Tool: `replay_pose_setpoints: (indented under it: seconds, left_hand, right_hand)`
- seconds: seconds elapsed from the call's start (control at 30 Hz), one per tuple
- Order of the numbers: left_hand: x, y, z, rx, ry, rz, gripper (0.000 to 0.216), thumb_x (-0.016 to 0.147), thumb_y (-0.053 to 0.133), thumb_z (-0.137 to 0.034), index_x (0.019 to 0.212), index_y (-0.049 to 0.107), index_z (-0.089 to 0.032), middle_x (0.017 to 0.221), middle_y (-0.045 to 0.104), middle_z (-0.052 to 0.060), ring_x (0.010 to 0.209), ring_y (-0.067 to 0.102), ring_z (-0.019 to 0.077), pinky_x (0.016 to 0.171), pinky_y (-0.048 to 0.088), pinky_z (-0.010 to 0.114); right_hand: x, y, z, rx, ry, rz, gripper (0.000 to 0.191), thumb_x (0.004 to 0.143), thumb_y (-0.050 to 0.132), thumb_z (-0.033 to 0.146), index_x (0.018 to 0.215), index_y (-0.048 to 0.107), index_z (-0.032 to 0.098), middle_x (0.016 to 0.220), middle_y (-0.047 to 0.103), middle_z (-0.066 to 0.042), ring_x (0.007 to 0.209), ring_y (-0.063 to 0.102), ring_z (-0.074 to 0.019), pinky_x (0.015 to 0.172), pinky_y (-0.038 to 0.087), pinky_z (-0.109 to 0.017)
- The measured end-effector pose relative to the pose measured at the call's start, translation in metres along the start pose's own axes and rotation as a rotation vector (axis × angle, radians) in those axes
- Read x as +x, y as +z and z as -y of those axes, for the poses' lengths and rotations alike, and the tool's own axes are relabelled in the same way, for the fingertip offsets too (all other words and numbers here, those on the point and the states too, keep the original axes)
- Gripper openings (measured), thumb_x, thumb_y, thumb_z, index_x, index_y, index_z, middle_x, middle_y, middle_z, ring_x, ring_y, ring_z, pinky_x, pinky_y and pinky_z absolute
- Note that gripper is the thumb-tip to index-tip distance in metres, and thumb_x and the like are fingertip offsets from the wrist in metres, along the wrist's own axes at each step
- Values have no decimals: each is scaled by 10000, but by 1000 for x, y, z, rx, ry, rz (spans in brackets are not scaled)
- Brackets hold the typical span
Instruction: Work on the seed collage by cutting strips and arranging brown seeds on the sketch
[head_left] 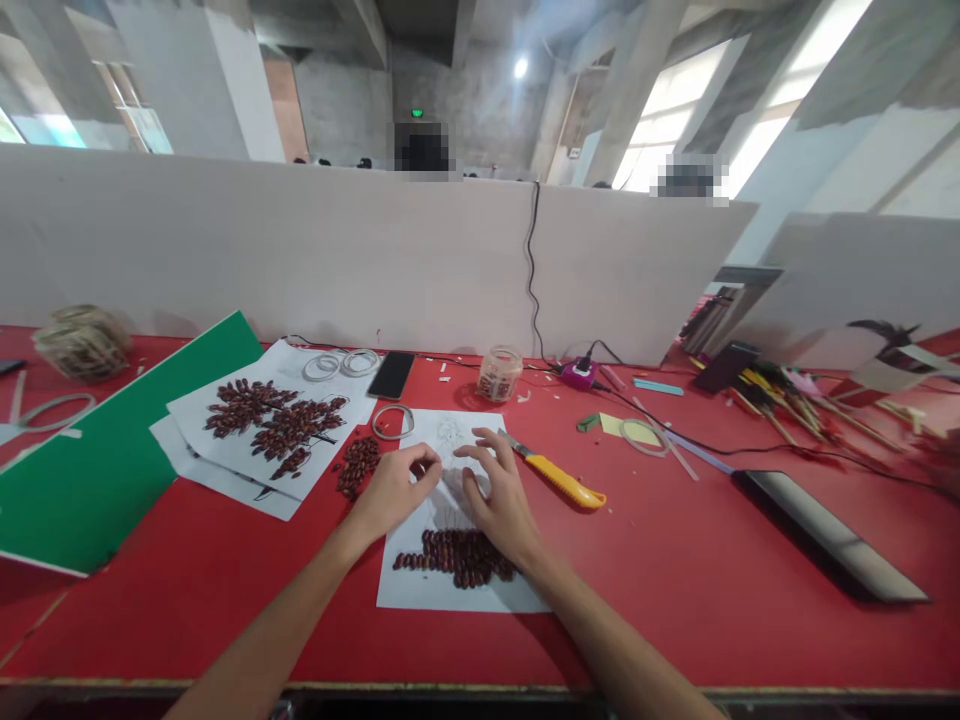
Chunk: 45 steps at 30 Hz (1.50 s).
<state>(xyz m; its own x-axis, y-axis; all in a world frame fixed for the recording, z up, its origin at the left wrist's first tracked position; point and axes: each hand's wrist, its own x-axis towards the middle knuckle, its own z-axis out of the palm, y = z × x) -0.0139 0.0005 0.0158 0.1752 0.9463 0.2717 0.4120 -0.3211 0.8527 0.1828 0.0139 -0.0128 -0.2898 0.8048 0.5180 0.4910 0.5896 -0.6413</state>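
Note:
Both my hands rest over a white sheet of paper [420, 590] on the red table [660, 590]. My left hand [396, 488] has its fingers curled into a pinch near the middle of the sheet; what it pinches is too small to name. My right hand [501, 495] lies beside it with fingers spread, pressing on the paper. A patch of dark red-brown beans [454, 555] is stuck on the lower part of the sheet, just below both hands. A loose pile of the same beans [358, 466] lies left of the sheet.
A yellow utility knife [562, 478] lies right of my right hand. Finished bean pictures [274, 420] and a green board [97, 470] lie at left. Tape rings [392, 421], a phone [391, 374], a small jar [499, 373], cables and sticks [795, 410] sit farther back.

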Motion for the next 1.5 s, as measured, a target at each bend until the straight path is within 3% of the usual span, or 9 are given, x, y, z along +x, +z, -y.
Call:
replay_pose_setpoints:
  seconds: [0.17, 0.33, 0.47, 0.9, 1.1, 1.2, 1.3, 1.4, 1.5]
  left_hand:
    - [-19, -12, -2, 118, 9, -41, 152, 927, 540, -239, 805, 619, -193, 755, 650, -17, 682, 573, 142, 679, 429, 253]
    - [-25, -14, -1, 234, 54, 33, 133, 946, 564, -267, 850, 636, -210, 833, 671, -8, 746, 592, 160, 732, 425, 274]
    - [-25, -3, 0, 254, 16, 9, 139, 953, 577, -293, 849, 635, -220, 825, 663, -18, 738, 588, 156, 710, 412, 269]
    - [-21, -9, 18, 123, -4, -101, 254, 957, 555, -398, 818, 627, -198, 782, 655, -4, 742, 594, 162, 737, 437, 259]
    - [-4, -46, 28, 223, -73, -182, 330, 939, 532, -473, 788, 630, -197, 709, 631, -5, 674, 560, 169, 677, 414, 261]
    - [26, -81, 37, 364, -68, -39, 368, 906, 548, -507, 753, 648, -188, 733, 654, 2, 699, 563, 178, 691, 394, 264]
    - [58, -106, 49, 462, -137, 282, 461, 857, 569, -588, 661, 645, -177, 630, 577, -10, 621, 487, 163, 603, 322, 261]
    - [80, -116, 59, 448, -152, 510, 500, 800, 607, -645, 651, 660, -170, 591, 502, -24, 593, 417, 144, 575, 277, 256]
    - [90, -117, 65, 445, -138, 587, 514, 778, 624, -664, 636, 649, -170, 583, 449, -29, 597, 377, 137, 573, 261, 256]
  right_hand:
    - [3, -5, 1, 64, -5, 17, 374, 976, 522, 229, 1348, 531, 263, 1364, 515, -122, 1307, 483, -272, 1106, 408, -491]
    - [8, -8, 8, 210, -14, 155, 154, 966, 602, 294, 1090, 685, 255, 1177, 625, -91, 1144, 590, -253, 1009, 469, -429]
    - [8, -7, 9, 225, 5, 121, 111, 943, 629, 273, 872, 704, 231, 1102, 634, -83, 1074, 609, -245, 966, 471, -413]
    - [9, -12, 4, 175, -35, -38, 92, 953, 617, 253, 884, 676, 236, 1024, 633, -73, 1016, 601, -242, 931, 465, -403]
    - [9, -19, 3, 208, 9, -8, 157, 991, 530, 253, 941, 677, 233, 1003, 646, -70, 981, 607, -228, 904, 475, -385]
    - [8, -22, 0, 196, 22, 19, 167, 986, 516, 242, 959, 681, 234, 994, 651, -69, 959, 608, -227, 885, 483, -383]
    - [6, -21, -3, 197, 16, 27, 172, 980, 506, 220, 967, 677, 228, 1001, 650, -70, 971, 612, -226, 889, 483, -381]
    - [5, -18, -6, 201, 4, 48, 177, 979, 495, 200, 984, 671, 223, 1007, 647, -69, 980, 616, -220, 891, 482, -372]
    - [5, -17, -8, 195, 2, 65, 185, 982, 486, 189, 999, 668, 220, 1014, 641, -68, 991, 613, -217, 903, 477, -371]
